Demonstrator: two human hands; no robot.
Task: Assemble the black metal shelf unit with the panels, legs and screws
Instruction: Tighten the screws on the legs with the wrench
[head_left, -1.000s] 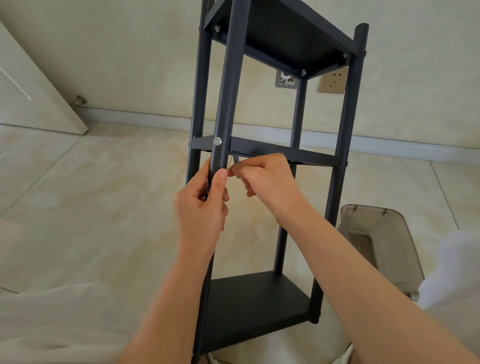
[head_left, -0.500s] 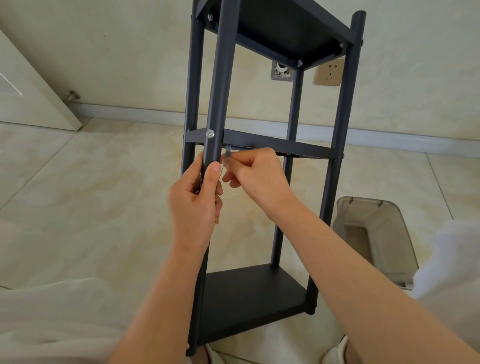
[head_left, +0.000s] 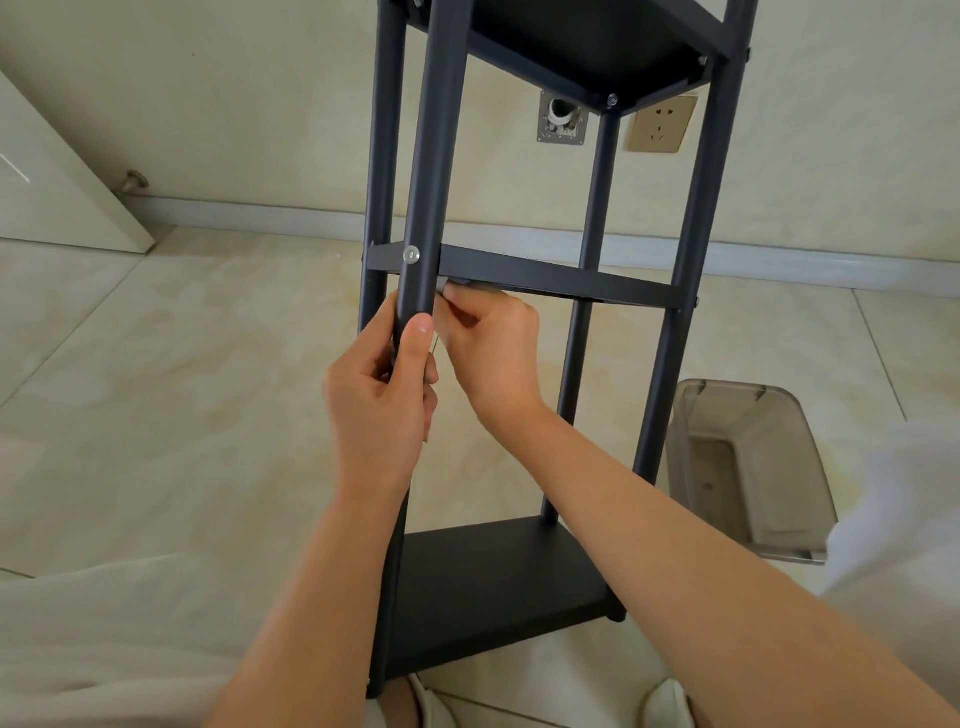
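Shelf unit (head_left: 519, 587) of black powder-coated metal is shown upright at the centre of the frame, standing on glossy cream floor tiles (head_left: 156, 364) before a pale wall. Its nearest leg (head_left: 434, 156), a smooth round tube, is gripped by the left hand (head_left: 379, 400), fingers wrapped behind and thumb laid along the front, presumably so that the frame is steadied while a fastener is worked. A silver screw (head_left: 412, 254) with a flat round head is seen seated where this leg meets the middle panel (head_left: 561, 278), a thin flat sheet with a folded edge. Just below that joint, a small grey metal tool (head_left: 443, 287), probably a hex key, is pinched by the curled fingers of the right hand (head_left: 493, 348), tucked beside the leg and under the panel edge; which fastener it engages cannot be told. Bottom and top panels appear already fixed, so assembly is judged nearly complete. A translucent grey plastic bin (head_left: 748, 467), rounded at its corners, is set at the right of the frame, and a beige wall socket (head_left: 661, 124) is visible at the upper right.
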